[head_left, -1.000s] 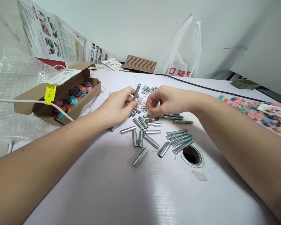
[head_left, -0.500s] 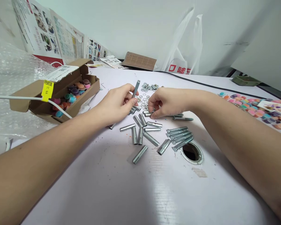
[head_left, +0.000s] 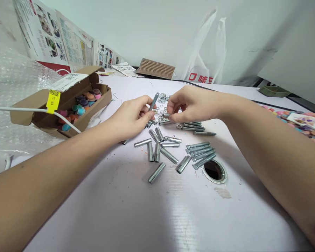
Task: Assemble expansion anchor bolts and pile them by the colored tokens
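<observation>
My left hand is closed around a bolt, its threaded end pointing up. To its right, my right hand is lifted slightly, thumb and fingers pinching a short metal sleeve, mostly hidden by the fingers. Beneath and between the hands lie flat washers and another sleeve. Hex nuts are grouped behind them. Several slotted metal sleeves are scattered in front of my hands. Cone-ended bolts lie in a row at the right, with more bolts below my right wrist.
An open cardboard box of colourful small cups stands at the left beside bubble wrap, with a white cable across it. A round table hole is at the right. A plastic bag stands behind, and more colourful pieces lie far right.
My right hand has risen from the table with a sleeve between its fingers, uncovering bolts and a washer below. The bolt in my left hand has shifted slightly right and down.
</observation>
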The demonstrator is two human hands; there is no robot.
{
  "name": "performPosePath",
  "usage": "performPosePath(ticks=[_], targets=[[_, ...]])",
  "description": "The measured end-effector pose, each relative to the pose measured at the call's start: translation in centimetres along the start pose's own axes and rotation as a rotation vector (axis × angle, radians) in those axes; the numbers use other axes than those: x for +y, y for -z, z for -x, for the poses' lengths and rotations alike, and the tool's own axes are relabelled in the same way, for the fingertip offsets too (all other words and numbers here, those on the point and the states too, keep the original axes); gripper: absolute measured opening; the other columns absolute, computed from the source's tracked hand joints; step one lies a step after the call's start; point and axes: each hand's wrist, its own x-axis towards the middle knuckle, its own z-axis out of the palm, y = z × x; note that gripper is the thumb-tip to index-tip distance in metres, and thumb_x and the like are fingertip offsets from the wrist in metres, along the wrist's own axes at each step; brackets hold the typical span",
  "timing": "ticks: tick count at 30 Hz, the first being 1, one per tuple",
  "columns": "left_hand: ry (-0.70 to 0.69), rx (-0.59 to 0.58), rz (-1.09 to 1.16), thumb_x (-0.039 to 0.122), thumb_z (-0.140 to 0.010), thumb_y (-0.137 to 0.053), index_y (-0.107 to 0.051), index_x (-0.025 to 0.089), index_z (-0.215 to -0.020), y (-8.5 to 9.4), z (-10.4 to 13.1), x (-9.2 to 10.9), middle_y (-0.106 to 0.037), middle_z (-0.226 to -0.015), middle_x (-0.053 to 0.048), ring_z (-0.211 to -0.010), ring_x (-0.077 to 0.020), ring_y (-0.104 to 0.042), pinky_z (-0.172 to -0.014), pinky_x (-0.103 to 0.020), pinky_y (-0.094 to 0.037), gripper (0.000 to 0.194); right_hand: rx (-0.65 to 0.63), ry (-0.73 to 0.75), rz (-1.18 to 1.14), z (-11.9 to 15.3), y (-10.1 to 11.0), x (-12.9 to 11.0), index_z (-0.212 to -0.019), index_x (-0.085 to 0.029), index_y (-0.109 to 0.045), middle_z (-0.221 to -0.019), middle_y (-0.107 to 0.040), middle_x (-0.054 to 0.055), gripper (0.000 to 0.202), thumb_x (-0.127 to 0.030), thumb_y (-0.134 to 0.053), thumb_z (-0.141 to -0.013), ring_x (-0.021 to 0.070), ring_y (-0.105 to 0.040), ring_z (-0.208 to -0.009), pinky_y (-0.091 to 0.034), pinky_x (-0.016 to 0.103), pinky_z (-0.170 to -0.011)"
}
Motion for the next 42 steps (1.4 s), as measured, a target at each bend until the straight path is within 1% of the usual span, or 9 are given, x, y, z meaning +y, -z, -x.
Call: performPosePath(ticks=[3, 7, 11, 18, 25, 28, 32, 38, 42], targets=[[-0.015, -0.006, 0.007, 0.036, -0.091, -0.057, -0.068, 0.024, -0.106, 0.0, 0.0, 0.0, -0.074, -0.087, -0.001, -0.078, -0.0174, -0.064, -0.070, -0.030, -0.043, 0.022, 0.154, 0.026, -0.093, 0.6, 0.7, -0.8, -0.090, -0.019, -0.074, -0.075, -0.068, 0.003, 0.019, -0.035, -0.073, -0.079, 0.0143, -0.058, -0.067, -0.043, 0.028, -0.060], [-0.031, -0.042, -0.019, 0.036, -0.091, -0.058, -0.074, 0.023, -0.095, 0.2, 0.0, 0.2, -0.068, -0.073, 0.001, -0.067, -0.0146, -0.057, -0.063, -0.028, -0.039, 0.021, 0.328, 0.068, -0.179, 0.9, 0.7, -1.3, -0.097, -0.017, -0.076, -0.076, -0.068, 0.005, 0.027, -0.039, -0.072, -0.082, 0.0143, -0.055, -0.067, -0.041, 0.030, -0.058], [-0.037, -0.039, -0.053, 0.037, -0.091, -0.056, -0.076, 0.022, -0.092, 0.3, 0.0, 0.3, -0.066, -0.069, 0.001, -0.062, -0.0141, -0.053, -0.061, -0.029, -0.037, 0.025, 0.377, 0.098, -0.246, 0.8, 0.5, -1.3, -0.096, -0.019, -0.076, -0.084, -0.069, 0.006, 0.023, -0.038, -0.070, -0.086, 0.0155, -0.055, -0.071, -0.043, 0.031, -0.061], [-0.056, -0.021, -0.063, 0.036, -0.093, -0.053, -0.076, 0.021, -0.095, 0.4, -0.1, 0.1, -0.073, -0.077, 0.000, -0.066, -0.0148, -0.058, -0.064, -0.028, -0.039, 0.028, 0.341, 0.100, -0.204, 0.4, 0.1, -1.2, -0.094, -0.016, -0.077, -0.070, -0.061, 0.003, 0.021, -0.034, -0.070, -0.085, 0.0124, -0.048, -0.062, -0.037, 0.029, -0.055], [-0.039, 0.003, -0.093, 0.033, -0.092, -0.054, -0.077, 0.021, -0.102, 0.5, -0.2, 0.1, -0.074, -0.081, -0.001, -0.069, -0.0146, -0.059, -0.067, -0.026, -0.041, 0.028, 0.525, 0.057, -0.239, 0.7, 0.4, -1.5, -0.081, -0.016, -0.074, -0.056, -0.047, 0.000, 0.016, -0.026, -0.065, -0.088, 0.0077, -0.035, -0.050, -0.026, 0.026, -0.045], [-0.040, 0.014, -0.094, 0.034, -0.092, -0.055, -0.077, 0.021, -0.102, 0.4, -0.2, 0.1, -0.074, -0.081, 0.000, -0.069, -0.0144, -0.059, -0.066, -0.026, -0.041, 0.028, 0.503, 0.022, -0.255, 0.7, 0.4, -1.4, -0.083, -0.016, -0.075, -0.055, -0.045, -0.001, 0.016, -0.027, -0.065, -0.089, 0.0077, -0.031, -0.049, -0.024, 0.027, -0.044], [-0.043, 0.003, -0.076, 0.034, -0.092, -0.056, -0.077, 0.022, -0.101, 0.4, -0.2, -0.1, -0.075, -0.083, -0.001, -0.072, -0.0151, -0.062, -0.066, -0.026, -0.041, 0.027, 0.407, -0.004, -0.262, 0.3, 0.2, -1.1, -0.090, -0.016, -0.076, -0.059, -0.051, 0.000, 0.019, -0.033, -0.069, -0.088, 0.0081, -0.032, -0.051, -0.025, 0.027, -0.045], [-0.070, 0.030, -0.071, 0.035, -0.091, -0.060, -0.078, 0.023, -0.100, 0.2, -0.2, -0.3, -0.074, -0.078, 0.001, -0.067, -0.0131, -0.060, -0.065, -0.025, -0.041, 0.024, 0.413, 0.026, -0.206, 0.5, 0.4, -1.3, -0.091, -0.017, -0.077, -0.058, -0.050, 0.000, 0.019, -0.034, -0.071, -0.087, 0.0082, -0.037, -0.053, -0.029, 0.026, -0.048], [-0.105, 0.061, -0.044, 0.035, -0.089, -0.063, -0.079, 0.025, -0.102, 0.2, 0.0, -0.2, -0.073, -0.074, 0.003, -0.068, -0.0127, -0.062, -0.065, -0.024, -0.042, 0.023, 0.389, 0.017, -0.126, 1.2, 1.2, -1.7, -0.091, -0.018, -0.079, -0.063, -0.057, 0.001, 0.018, -0.035, -0.074, -0.085, 0.0084, -0.043, -0.055, -0.031, 0.026, -0.050]])
